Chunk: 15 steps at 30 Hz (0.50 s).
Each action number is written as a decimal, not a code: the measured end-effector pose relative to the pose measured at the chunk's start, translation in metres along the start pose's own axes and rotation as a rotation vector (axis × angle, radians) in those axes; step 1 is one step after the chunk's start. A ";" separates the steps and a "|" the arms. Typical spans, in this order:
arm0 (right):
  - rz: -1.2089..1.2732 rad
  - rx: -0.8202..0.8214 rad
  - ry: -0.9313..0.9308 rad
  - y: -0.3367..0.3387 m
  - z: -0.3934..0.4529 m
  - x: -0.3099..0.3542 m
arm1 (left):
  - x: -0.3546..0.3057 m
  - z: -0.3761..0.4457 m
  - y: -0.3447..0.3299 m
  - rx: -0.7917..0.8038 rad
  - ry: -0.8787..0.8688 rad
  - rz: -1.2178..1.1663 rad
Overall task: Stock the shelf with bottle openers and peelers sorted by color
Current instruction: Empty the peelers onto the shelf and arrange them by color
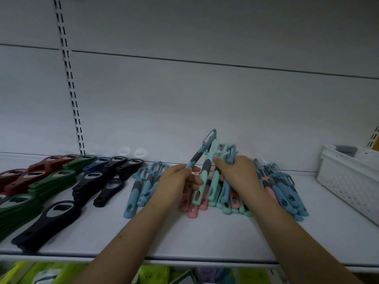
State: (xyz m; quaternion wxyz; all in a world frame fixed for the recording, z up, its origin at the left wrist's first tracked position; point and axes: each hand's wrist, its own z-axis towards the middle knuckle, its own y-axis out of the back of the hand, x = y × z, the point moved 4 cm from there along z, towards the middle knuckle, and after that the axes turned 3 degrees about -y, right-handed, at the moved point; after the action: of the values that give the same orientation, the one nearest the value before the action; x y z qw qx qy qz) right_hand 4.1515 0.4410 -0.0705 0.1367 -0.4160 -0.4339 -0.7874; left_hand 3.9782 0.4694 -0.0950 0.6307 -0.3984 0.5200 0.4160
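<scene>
The white shelf (pixel 205 232) is my landmark, broad and flat in front of me, with the pale back panel (pixel 205 95) rising behind it. On the shelf's right end sits a white perforated basket (pixel 348 181), well apart from my hands.

Along the shelf's left half lie the bottle openers in stacks by colour: dark red ones (pixel 26 177) at the far left edge, green ones (pixel 41 187) beside them, black ones (pixel 90 187) toward the shelf's middle, with one stack of black openers (pixel 47 224) nearest the front lip. A few dark blue ones (pixel 98 162) sit near the back.

At the shelf's middle lies a mixed heap of peelers (pixel 225 197) (pink, mint and blue handles all jumbled together), with a small group of blue peelers (pixel 141 187) just left of it and another blue cluster (pixel 287 193) to its right.

My right hand (pixel 240 175) rests on top of the heap, fingers curled down round several mint and blue peelers, thumb out toward the left. Exactly how many it grips, I can't tell.

My left hand (pixel 178 181) is above the shelf's centre, thumb and fingertips pinching the handle end of one blue peeler (pixel 202 152), which tilts up and to the right, blade high, clear of the shelf. A mint peeler (pixel 203 181) leans just beside it, between my two hands.
</scene>
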 end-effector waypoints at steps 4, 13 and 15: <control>0.229 0.069 -0.141 -0.003 -0.005 0.005 | 0.005 0.000 0.001 -0.007 0.041 -0.012; 0.318 0.116 -0.204 -0.017 -0.006 0.013 | 0.009 -0.003 -0.004 -0.014 -0.271 0.468; 0.277 0.069 -0.193 -0.016 -0.007 0.017 | 0.009 -0.002 -0.002 -0.065 -0.383 0.662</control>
State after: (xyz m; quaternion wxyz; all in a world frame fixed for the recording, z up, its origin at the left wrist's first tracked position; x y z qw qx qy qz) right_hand 4.1283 0.4470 -0.0686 0.2158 -0.5403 -0.4104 -0.7022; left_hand 3.9807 0.4677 -0.1038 0.5349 -0.1437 0.4798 0.6804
